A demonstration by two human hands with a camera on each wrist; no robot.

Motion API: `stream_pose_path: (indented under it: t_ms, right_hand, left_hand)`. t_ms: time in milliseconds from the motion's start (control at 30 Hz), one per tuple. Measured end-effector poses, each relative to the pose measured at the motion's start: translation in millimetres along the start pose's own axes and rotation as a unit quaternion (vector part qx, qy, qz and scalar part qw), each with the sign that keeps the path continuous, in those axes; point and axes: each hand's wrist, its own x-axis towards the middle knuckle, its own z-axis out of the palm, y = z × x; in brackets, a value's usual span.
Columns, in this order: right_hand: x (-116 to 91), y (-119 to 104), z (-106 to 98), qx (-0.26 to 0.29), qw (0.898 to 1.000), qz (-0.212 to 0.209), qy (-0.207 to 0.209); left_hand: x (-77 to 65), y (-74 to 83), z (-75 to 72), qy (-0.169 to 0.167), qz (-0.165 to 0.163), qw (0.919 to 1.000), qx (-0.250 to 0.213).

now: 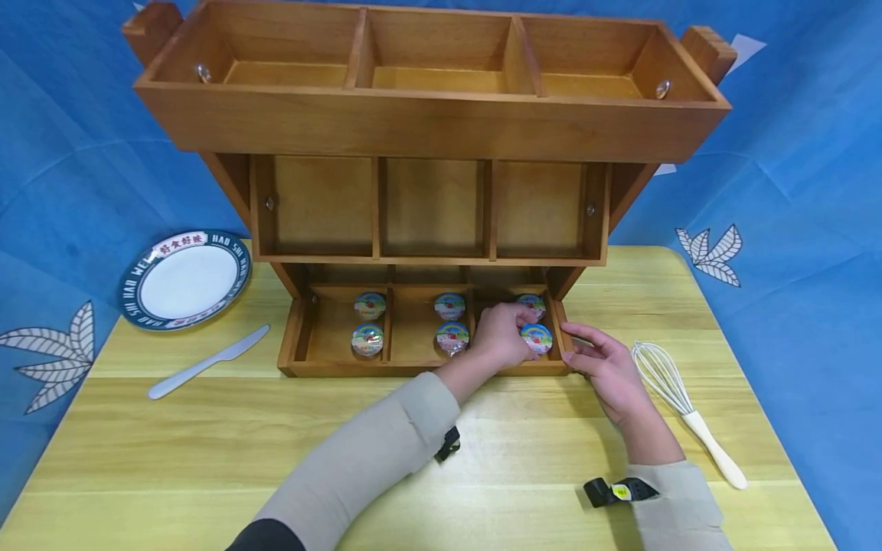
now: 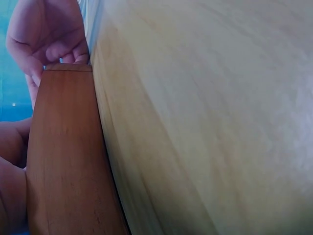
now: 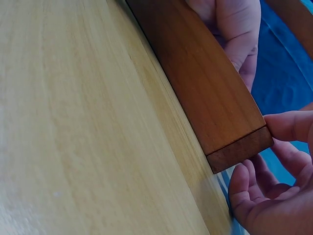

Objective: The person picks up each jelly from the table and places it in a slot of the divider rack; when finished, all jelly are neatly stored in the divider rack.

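A three-tier wooden rack (image 1: 434, 122) stands on the table. In its bottom tray (image 1: 413, 369), small round cups with printed lids sit in pairs in each compartment. My left hand (image 1: 501, 335) reaches into the right compartment and pinches the front cup (image 1: 536, 339) between fingers and thumb; the rear cup (image 1: 531, 306) lies just behind its fingertips. At the tray's right end my right hand (image 1: 609, 371) touches the side with thumb and fingertips. In the right wrist view its thumb (image 3: 291, 126) meets the tray's corner. The tray front hides the cups in both wrist views.
To the left lie a patterned plate (image 1: 189, 283) and a white knife (image 1: 207, 363). A whisk (image 1: 689, 409) with a pale handle lies right of my right hand. The rack's upper tier (image 1: 434, 122) overhangs the bottom tray. Blue cloth (image 1: 813, 191) surrounds the table.
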Motion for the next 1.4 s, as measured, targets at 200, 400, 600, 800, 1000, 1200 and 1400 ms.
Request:
stream_pose_path:
  t_ms: [200,400,600,800,1000,1200,1400]
  right_hand:
    - [0,0,0,0.000,1.000,0.001,-0.001]
    - [2,0,0,0.004,1.000,-0.001,-0.002]
    - [4,0,1,-0.003,1.000,-0.001,-0.002]
    - [7,1,1,-0.003,1.000,-0.001,-0.007]
    - [5,0,0,0.000,1.000,0.003,-0.007]
    - [4,1,-2,0.007,1.000,0.003,-0.006]
    - [3,3,-1,-0.014,1.000,-0.005,0.007]
  left_hand:
    - [0.2,-0.3,2.0,0.017,0.004,0.9997,0.018]
    - [1.1,-1.2,1.0,0.021,0.006,0.9994,0.025]
    - [1.5,0.6,-3.7,0.012,-0.006,0.9998,0.017]
    - [-0.1,1.9,-7.2,0.010,-0.025,0.9996,0.000]
    - [-7.9,3.9,-10.9,0.017,-0.006,0.9997,-0.017]
    - [-29.5,1.1,-18.2,0.051,0.084,0.9937,-0.054]
    - [-61.9,-7.8,-33.8,0.099,0.140,0.9819,-0.080]
